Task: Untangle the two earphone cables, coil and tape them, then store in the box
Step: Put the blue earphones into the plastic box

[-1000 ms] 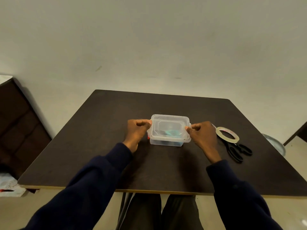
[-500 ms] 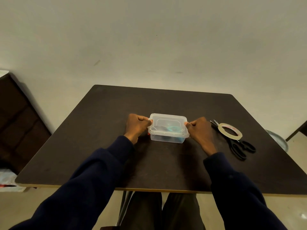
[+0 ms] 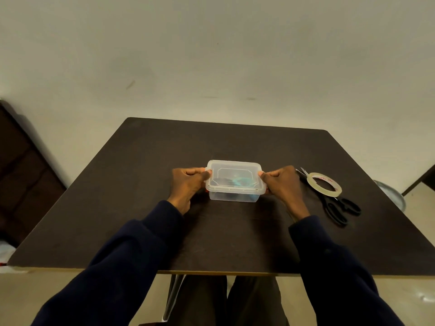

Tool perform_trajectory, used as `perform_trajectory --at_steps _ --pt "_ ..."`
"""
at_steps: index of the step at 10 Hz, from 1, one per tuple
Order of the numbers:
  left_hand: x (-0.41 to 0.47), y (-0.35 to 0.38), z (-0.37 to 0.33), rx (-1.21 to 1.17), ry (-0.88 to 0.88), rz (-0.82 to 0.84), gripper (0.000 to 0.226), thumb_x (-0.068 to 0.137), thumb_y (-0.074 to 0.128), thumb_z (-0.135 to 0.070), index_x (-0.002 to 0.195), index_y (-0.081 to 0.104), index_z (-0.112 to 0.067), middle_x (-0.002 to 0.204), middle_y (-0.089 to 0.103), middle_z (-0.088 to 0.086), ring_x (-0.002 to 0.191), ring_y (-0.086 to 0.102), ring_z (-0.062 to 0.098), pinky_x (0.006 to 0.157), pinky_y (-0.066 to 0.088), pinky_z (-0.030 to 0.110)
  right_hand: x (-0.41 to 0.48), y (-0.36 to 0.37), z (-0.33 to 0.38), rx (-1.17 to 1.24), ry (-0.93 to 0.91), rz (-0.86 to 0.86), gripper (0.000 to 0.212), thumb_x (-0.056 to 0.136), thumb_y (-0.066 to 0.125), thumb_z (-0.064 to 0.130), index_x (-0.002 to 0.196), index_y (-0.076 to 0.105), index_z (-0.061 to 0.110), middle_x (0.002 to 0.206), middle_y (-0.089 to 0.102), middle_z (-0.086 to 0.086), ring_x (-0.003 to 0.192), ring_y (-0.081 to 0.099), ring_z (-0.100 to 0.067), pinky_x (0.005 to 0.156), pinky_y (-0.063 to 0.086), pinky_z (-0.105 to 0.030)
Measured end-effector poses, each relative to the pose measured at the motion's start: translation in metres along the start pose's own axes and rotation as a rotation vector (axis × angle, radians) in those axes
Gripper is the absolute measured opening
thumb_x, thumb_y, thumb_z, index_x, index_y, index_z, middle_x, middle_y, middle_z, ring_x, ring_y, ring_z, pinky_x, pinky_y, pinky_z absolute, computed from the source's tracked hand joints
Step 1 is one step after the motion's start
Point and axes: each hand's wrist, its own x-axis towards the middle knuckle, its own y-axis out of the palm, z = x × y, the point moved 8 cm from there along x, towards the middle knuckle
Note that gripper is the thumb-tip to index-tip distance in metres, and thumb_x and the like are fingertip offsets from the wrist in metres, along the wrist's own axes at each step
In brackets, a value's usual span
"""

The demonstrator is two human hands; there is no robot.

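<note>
We hold the lidded clear plastic box (image 3: 235, 182) at the middle of the dark table (image 3: 141, 184), our left hand (image 3: 188, 184) and right hand (image 3: 282, 187) clasped on its ends. Blurry teal earphone cables (image 3: 240, 182) lie inside. Tape roll (image 3: 326, 187) and scissors (image 3: 339, 208) rest near its right.

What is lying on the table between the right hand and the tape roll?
In the head view, only the thin tips of the scissors lie between the right hand and the tape roll; the rest is bare table.

Long navy sleeves (image 3: 131, 260), dark trousers (image 3: 226, 300)
</note>
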Motion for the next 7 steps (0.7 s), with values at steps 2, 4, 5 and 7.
perform_trajectory --at_steps 2,4,5,7 --pt "-0.006 0.000 -0.004 0.041 0.065 -0.005 0.011 0.088 0.074 -0.014 0.097 0.078 -0.008 0.096 0.077 0.007 0.086 0.075 0.023 0.076 0.063 0.040 -0.004 0.001 0.005 -0.004 -0.006 0.018 0.020 0.091 0.070 0.027 0.078 0.072 0.012 0.071 0.068 0.004 0.062 0.068 -0.009 0.055 0.053 -0.021" --pt "-0.009 0.000 -0.008 0.050 0.105 0.048 0.013 0.092 0.070 -0.014 0.102 0.077 -0.009 0.097 0.077 0.005 0.087 0.075 0.020 0.075 0.063 0.034 -0.009 -0.001 0.011 -0.052 -0.039 -0.016 0.030 0.093 0.067 0.025 0.064 0.066 0.016 0.064 0.066 0.002 0.053 0.060 -0.008 0.050 0.047 -0.019" --pt "-0.011 0.002 -0.012 0.083 0.145 0.068 0.010 0.093 0.069 -0.017 0.099 0.077 -0.017 0.095 0.077 -0.002 0.085 0.074 0.011 0.076 0.062 0.030 -0.008 -0.001 0.013 -0.107 -0.060 -0.011 0.028 0.094 0.066 0.026 0.072 0.071 0.009 0.063 0.066 0.002 0.052 0.059 -0.008 0.047 0.045 -0.016" --pt "-0.004 0.004 -0.032 0.248 0.337 0.066 0.020 0.098 0.062 -0.030 0.085 0.075 -0.023 0.080 0.075 -0.009 0.077 0.072 0.010 0.073 0.061 0.030 0.004 0.006 0.006 -0.234 -0.112 0.023 0.049 0.097 0.057 0.045 0.069 0.070 0.008 0.064 0.070 -0.009 0.057 0.066 -0.022 0.056 0.055 -0.036"
